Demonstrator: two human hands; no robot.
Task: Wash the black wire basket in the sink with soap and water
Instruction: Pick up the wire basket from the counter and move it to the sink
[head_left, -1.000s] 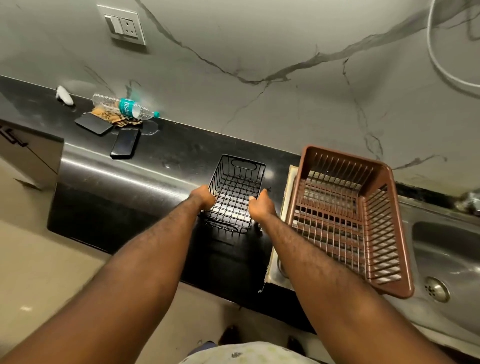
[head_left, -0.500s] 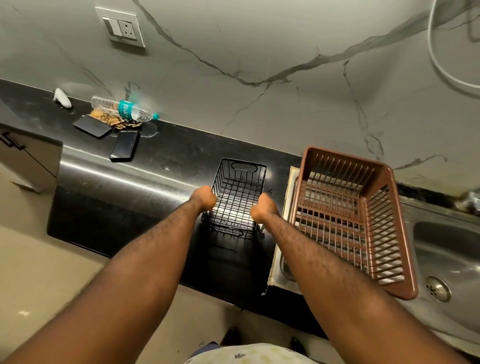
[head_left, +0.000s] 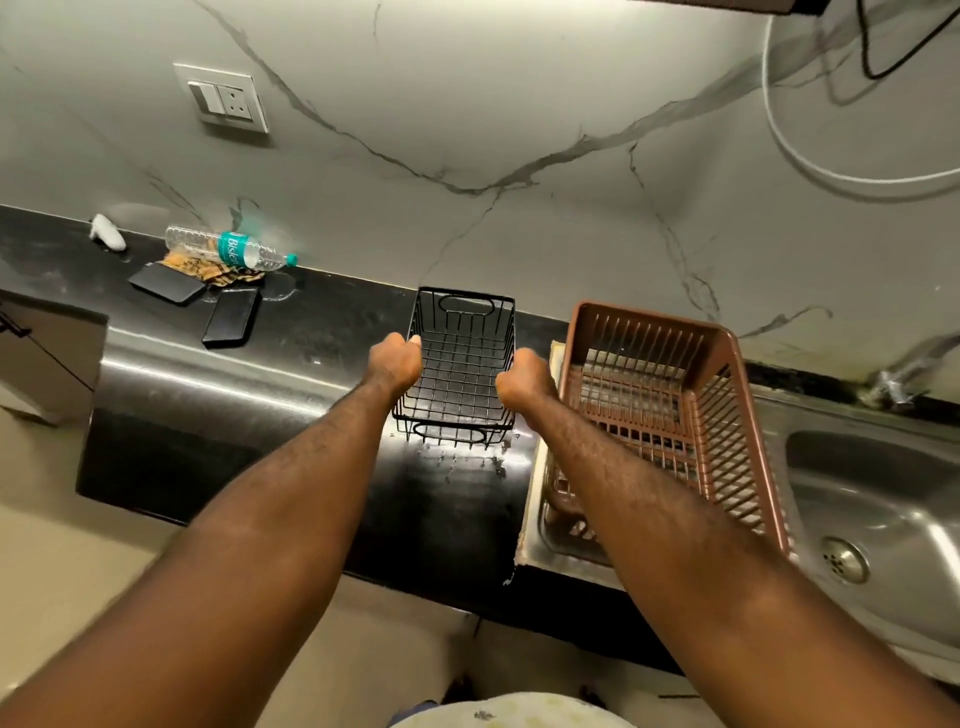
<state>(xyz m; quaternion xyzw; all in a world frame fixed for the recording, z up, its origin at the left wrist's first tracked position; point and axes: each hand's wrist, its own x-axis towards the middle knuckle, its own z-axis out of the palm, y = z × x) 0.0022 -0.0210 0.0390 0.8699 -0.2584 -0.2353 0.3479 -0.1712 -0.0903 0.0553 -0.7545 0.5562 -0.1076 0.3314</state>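
A black wire basket (head_left: 462, 374) is held by its long sides between the left grip (head_left: 395, 358) and the right grip (head_left: 524, 376), each curled round the rim wire, over the black desk (head_left: 311, 332). Whether it is lifted clear cannot be told. The fetching step appears to be in hand. Next, the basket must be carried rightward of the grips, past the brown crate (head_left: 670, 395), into the sink (head_left: 883, 499).

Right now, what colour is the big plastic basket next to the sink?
Reddish brown, seen best in the head view: the plastic basket.
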